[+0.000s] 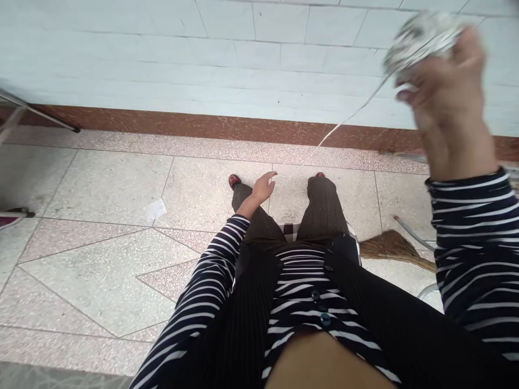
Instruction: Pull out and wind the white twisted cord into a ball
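Raised at the upper right, my right hand (pixel 450 89) is wrapped round a bundle of whitish string (pixel 425 40). Both are smeared by motion. From the bundle a pale strand (pixel 352 115) slants down and left across the wall and skirting, then fades from sight over the floor near my knees. My left hand (pixel 263 187) hovers by my left knee, its fingers stretched to the right and a little apart. Nothing shows between them. Whether the strand's lower end reaches that hand I cannot tell.
A white tiled wall (pixel 279 21) with a brown skirting (pixel 194 122) stands ahead. Behind my right leg lies a straw broom (pixel 385 246), beside a metal tube leg (pixel 413 232). A scrap of white paper (pixel 156 209) lies on the floor. Another metal leg (pixel 44 114) juts in at left.
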`<act>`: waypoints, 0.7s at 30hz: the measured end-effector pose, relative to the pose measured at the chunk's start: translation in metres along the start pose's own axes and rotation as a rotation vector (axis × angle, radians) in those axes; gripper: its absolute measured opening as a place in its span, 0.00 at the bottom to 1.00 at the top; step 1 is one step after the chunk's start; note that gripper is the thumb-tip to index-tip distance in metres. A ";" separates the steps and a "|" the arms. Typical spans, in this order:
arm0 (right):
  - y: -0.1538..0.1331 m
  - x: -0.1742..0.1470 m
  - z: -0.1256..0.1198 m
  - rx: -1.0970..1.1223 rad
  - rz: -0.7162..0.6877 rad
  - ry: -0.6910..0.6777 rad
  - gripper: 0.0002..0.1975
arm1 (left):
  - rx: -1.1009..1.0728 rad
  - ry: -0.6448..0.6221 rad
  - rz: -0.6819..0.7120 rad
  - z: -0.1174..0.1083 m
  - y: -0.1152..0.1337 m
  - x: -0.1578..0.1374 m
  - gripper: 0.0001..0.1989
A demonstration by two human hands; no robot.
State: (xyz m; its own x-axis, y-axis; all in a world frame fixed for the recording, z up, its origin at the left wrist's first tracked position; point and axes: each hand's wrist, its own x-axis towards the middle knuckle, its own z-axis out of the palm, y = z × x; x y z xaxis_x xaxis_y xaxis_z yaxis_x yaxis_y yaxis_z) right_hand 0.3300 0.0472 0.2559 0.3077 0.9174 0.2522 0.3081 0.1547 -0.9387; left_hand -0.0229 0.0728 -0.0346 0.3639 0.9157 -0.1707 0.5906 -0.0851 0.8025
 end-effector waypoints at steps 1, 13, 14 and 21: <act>-0.004 -0.018 0.025 0.105 0.043 -0.054 0.32 | -0.078 0.009 0.064 0.003 0.012 0.007 0.27; 0.056 -0.068 0.121 0.214 0.268 -0.505 0.27 | -0.643 0.031 0.316 -0.009 0.110 -0.016 0.19; 0.062 -0.068 0.120 0.207 0.260 -0.479 0.27 | -0.632 0.012 0.289 -0.007 0.108 -0.022 0.18; 0.123 -0.058 0.115 -0.175 0.022 -0.199 0.26 | -0.522 -0.186 0.137 0.001 0.096 -0.057 0.12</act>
State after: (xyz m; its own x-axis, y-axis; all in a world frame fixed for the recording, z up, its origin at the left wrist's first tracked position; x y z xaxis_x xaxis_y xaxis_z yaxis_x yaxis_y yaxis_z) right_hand 0.2465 0.0550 0.0992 0.1380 0.9766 0.1649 0.4597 0.0843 -0.8841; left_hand 0.0134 0.0118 0.0520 0.5606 0.8213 -0.1055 0.1124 0.0508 0.9924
